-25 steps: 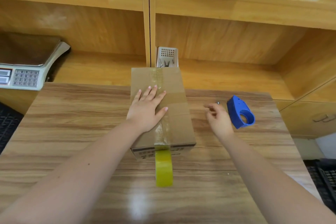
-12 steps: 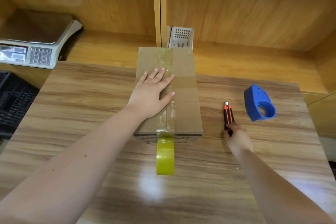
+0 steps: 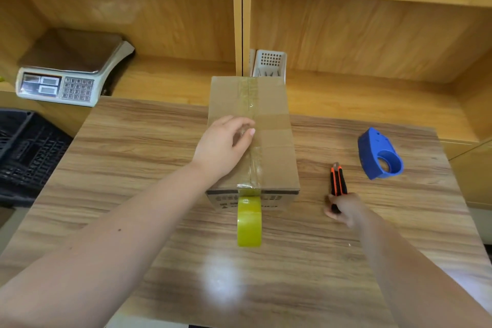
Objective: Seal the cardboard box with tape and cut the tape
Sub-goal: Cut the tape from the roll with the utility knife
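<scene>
A closed cardboard box (image 3: 274, 141) stands on the wooden table (image 3: 133, 168), with a strip of clear tape (image 3: 253, 96) running down the middle of its top. A yellow tape roll (image 3: 249, 221) hangs off the box's near face, still joined to the strip. My left hand (image 3: 223, 146) rests on the box top, fingers curled by the tape. My right hand (image 3: 343, 208) grips the near end of an orange and black utility knife (image 3: 337, 181) lying on the table right of the box.
A blue tape dispenser (image 3: 378, 157) lies on the table's right side beyond the knife. A weighing scale (image 3: 72, 69) sits on the shelf at left, a white perforated holder (image 3: 270, 64) behind the box. A black crate (image 3: 24, 152) is at the left edge.
My right hand drew back from near the dispenser toward me and closed on the knife's handle. My left hand's fingers went from flat to curled on the box top.
</scene>
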Tool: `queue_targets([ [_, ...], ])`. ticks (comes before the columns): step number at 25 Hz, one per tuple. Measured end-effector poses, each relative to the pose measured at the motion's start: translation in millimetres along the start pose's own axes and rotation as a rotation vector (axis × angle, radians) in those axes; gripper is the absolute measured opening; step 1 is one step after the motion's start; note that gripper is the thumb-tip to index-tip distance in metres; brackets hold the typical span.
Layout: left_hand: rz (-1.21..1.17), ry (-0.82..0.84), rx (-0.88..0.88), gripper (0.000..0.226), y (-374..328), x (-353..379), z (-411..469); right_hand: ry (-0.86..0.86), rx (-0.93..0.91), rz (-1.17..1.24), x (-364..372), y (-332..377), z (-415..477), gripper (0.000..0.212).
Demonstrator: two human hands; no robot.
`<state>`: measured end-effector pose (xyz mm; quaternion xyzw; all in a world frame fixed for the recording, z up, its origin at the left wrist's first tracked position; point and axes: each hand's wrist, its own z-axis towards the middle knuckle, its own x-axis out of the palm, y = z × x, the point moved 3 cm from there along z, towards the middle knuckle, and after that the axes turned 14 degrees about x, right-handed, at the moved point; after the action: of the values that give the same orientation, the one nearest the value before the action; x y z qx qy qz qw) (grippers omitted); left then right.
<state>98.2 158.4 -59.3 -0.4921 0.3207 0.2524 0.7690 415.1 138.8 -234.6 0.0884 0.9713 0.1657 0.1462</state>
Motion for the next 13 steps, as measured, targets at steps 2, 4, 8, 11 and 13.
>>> queue_targets([
  [2,-0.175,-0.024,-0.054,0.018,-16.5,-12.3,-17.8,0.218,-0.014,0.161,-2.3,2.1,-27.7,0.025],
  [4,-0.323,0.011,-0.118,0.011,-26.1,-20.2,-42.3,0.396,-0.127,0.094,-7.5,5.8,-62.3,0.025],
  [8,-0.440,0.097,-0.316,0.026,-19.8,-14.6,-88.1,0.531,-0.440,-0.174,-15.0,8.9,-121.0,0.021],
  [11,-0.494,0.221,-0.548,0.039,-9.1,4.7,-108.4,0.420,-0.676,-0.340,-15.3,12.4,-159.0,0.014],
  [13,-0.471,0.323,-0.650,0.046,-8.4,14.6,-118.8,0.356,-0.745,-0.419,-14.0,11.6,-179.4,0.012],
])
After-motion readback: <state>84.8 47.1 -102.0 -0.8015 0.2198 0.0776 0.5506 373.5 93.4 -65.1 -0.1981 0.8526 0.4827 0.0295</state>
